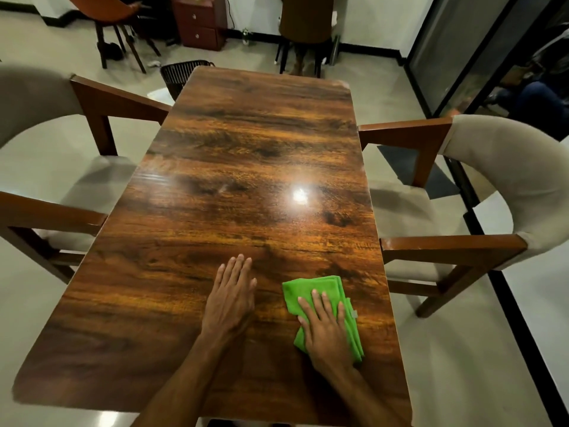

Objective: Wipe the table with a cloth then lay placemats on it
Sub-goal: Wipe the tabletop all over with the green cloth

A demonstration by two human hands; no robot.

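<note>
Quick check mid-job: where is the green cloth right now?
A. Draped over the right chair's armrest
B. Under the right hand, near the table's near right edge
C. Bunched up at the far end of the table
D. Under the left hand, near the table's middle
B: the right hand lies flat, fingers straight, on the folded green cloth on the table, while the left hand rests on bare wood.

One head view, close above the near end of the table (246, 155), looks forward and down along it to the far end.
</note>
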